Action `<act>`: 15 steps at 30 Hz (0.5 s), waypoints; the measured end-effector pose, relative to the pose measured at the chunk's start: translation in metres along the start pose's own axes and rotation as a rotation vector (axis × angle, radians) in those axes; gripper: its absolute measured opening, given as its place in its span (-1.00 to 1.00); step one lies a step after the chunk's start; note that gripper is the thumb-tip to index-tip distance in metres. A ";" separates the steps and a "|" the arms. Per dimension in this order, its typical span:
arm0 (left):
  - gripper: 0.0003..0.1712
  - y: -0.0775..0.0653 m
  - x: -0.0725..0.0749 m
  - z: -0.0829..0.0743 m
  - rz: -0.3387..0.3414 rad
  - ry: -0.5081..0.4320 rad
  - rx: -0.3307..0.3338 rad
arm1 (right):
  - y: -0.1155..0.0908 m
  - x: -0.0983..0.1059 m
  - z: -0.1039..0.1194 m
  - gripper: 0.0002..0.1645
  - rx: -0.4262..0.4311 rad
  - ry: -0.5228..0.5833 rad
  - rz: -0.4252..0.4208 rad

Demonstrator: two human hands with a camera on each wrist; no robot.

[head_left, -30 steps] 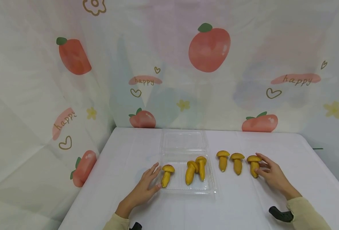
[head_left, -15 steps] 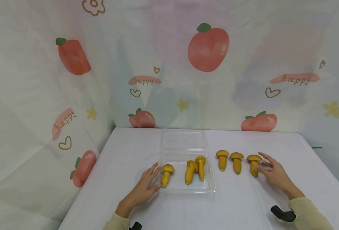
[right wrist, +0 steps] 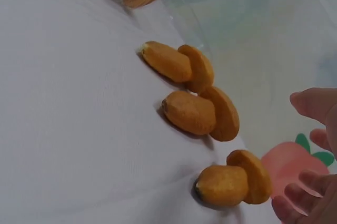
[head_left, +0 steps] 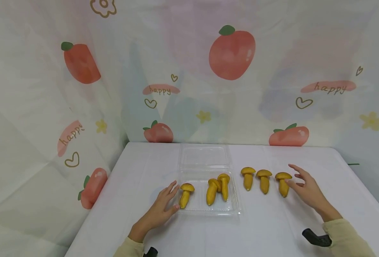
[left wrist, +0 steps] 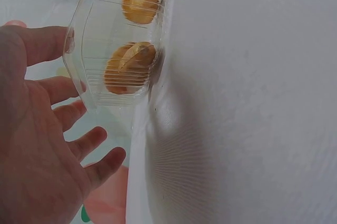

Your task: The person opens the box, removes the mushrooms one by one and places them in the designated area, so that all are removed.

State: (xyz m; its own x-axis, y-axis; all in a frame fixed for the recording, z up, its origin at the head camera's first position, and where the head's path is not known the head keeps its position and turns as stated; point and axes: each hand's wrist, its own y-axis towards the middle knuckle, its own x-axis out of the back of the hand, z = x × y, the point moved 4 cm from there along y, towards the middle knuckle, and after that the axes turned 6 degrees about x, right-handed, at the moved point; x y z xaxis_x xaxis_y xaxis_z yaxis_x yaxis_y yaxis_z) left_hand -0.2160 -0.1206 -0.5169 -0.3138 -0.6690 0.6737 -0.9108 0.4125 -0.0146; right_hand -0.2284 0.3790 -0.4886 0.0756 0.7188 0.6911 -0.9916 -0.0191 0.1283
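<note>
Rightmost mushroom is lying between box and surface's right edge; likely handling light, firm, so stem's suiting a pinch. Right hand is hovering beside it, fingers spread, gripping nothing. Left hand, fingers extended, is touching box's left side.

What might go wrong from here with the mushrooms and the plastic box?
The left hand is right at the edge of the clear box, so a nudge might slide it. The right hand is beside the rightmost mushroom without gripping it; a careless brush could roll it. Inside, two mushrooms crowd together on the right, so adding another there may jostle them.
</note>
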 end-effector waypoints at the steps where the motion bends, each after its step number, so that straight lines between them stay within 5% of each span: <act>1: -0.24 0.000 0.000 0.000 -0.001 0.003 0.000 | 0.000 -0.001 0.004 -0.15 0.012 0.001 -0.007; 15: -0.24 -0.001 -0.001 0.000 -0.012 0.028 0.009 | -0.014 -0.031 0.061 -0.25 0.172 0.016 0.001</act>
State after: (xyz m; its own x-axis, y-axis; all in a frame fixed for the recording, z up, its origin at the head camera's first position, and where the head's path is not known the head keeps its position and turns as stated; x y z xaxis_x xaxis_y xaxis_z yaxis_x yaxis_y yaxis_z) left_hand -0.2143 -0.1203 -0.5174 -0.2958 -0.6562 0.6942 -0.9167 0.3994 -0.0131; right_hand -0.2105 0.3151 -0.4684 0.0717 0.7294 0.6803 -0.9589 -0.1374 0.2484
